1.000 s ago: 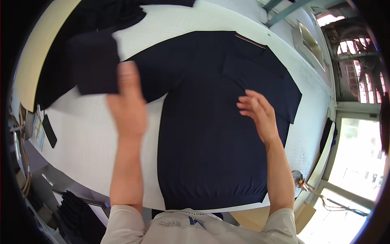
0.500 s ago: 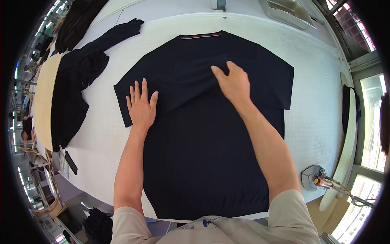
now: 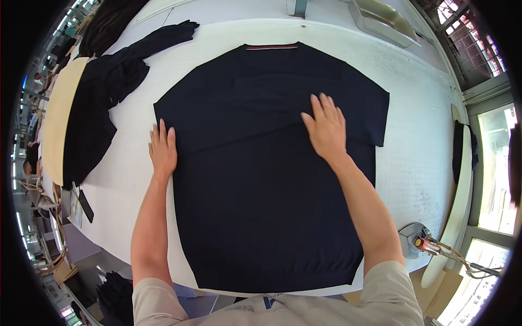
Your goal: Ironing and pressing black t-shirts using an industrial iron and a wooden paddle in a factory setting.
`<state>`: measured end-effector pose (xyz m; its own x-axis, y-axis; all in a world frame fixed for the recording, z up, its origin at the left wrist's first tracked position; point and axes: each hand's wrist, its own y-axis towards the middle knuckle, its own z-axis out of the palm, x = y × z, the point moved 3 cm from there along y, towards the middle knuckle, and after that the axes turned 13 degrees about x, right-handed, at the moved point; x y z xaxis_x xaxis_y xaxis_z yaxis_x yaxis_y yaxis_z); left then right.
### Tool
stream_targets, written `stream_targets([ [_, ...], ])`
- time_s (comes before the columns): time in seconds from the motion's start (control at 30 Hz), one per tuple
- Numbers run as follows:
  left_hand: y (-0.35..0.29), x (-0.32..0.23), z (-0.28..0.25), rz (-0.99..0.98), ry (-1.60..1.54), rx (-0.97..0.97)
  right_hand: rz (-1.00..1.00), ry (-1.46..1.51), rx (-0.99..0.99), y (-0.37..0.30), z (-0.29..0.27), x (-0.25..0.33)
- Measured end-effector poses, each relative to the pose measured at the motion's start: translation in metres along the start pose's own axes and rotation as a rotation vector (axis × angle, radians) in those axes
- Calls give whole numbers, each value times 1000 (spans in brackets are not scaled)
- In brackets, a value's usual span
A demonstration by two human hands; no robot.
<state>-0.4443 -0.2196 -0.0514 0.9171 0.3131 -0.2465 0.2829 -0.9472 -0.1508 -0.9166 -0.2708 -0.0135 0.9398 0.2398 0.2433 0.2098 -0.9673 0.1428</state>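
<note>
A dark navy short-sleeved knit top (image 3: 261,206) lies spread on the white padded table (image 3: 416,179), its neckline with a red and white stripe at the far side and its hem towards me. My left hand (image 3: 163,149) rests flat at the garment's left edge, just below the sleeve, fingers together and straight. My right hand (image 3: 327,127) lies on the upper right of the chest, fingers stretched and thumb apart. Neither hand grips the fabric. A faint diagonal crease runs across the chest between the hands.
Dark garments (image 3: 95,119) lie over a pale board (image 3: 68,119) on the left. A black phone-like object (image 3: 86,205) is near the left edge. An iron (image 3: 416,239) with a hose stands at the right, beside a narrow padded board (image 3: 459,212). A metal tray (image 3: 383,23) sits far right.
My left hand has slid left and towards me to the garment's edge. My right hand has moved slightly right and nearer, its bent fingers now straightened flat. The garment's left side has spread outward.
</note>
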Motion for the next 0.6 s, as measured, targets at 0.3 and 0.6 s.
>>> stream_targets([
  [0.3, -362, 9, -30, 169, -205, 209, 418, 294, 256, -376, -104, -43],
  [0.6, -322, 17, -74, -213, -1359, 250, 802, 1814, -78, -323, -173, -28],
])
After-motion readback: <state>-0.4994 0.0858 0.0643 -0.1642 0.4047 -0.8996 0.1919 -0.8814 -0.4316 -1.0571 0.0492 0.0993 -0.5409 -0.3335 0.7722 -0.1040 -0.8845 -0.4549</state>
